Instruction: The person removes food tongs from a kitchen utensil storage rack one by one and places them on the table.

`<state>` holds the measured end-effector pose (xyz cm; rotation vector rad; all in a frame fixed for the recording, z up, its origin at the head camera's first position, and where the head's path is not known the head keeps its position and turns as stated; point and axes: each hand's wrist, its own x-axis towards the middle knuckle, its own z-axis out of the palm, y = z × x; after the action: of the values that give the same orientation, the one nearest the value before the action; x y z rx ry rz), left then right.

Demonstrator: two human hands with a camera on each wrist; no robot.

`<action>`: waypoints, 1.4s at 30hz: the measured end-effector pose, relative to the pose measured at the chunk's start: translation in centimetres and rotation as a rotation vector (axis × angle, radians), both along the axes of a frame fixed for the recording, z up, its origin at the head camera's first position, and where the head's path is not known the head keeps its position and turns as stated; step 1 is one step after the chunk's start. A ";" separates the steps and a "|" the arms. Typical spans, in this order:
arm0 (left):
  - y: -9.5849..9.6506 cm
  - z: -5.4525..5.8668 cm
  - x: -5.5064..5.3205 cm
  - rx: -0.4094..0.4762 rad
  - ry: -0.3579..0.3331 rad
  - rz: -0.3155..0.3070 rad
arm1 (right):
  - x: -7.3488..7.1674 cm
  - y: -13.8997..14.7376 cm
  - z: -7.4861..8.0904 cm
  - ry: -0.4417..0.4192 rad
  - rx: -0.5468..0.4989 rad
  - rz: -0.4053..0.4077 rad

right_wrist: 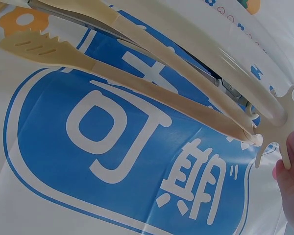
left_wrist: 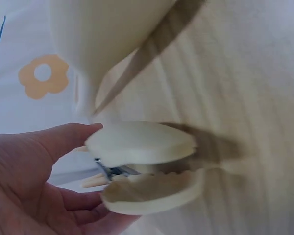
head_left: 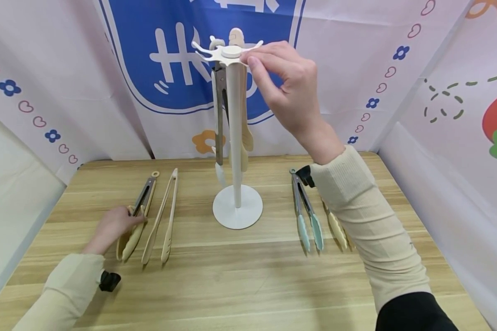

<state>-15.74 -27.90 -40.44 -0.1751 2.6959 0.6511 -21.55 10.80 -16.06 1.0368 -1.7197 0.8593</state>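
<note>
My left hand (head_left: 112, 227) is at the left of the table, gripping cream-headed tongs (head_left: 133, 241) with metal arms. In the left wrist view, thumb and fingers lie on either side of the tongs (left_wrist: 142, 142), whose heads are slightly apart. My right hand (head_left: 287, 82) pinches a hook arm at the top of a white utensil stand (head_left: 233, 138). From the stand's far side hang metal tongs (head_left: 219, 119) with a pale tip and all-beige tongs (head_left: 247, 128). The right wrist view shows the beige tongs (right_wrist: 157, 95) hanging by their joined end.
Beige tongs (head_left: 170, 220) lie just right of my left hand. Mint-tipped tongs (head_left: 316, 230) and cream-tipped tongs (head_left: 337, 230), partly hidden by my right sleeve, lie on the right. The stand's round base (head_left: 238, 220) is mid-table. A printed cloth (head_left: 182, 133) hangs behind.
</note>
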 end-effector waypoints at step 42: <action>11.2 10.0 -5.8 0.633 0.710 -0.258 | -0.7 0.2 -0.1 0.000 -0.051 0.092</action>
<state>-21.53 -16.71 -30.42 0.6703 2.8590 1.6736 -22.28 10.98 -16.21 1.0881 -1.6518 0.9567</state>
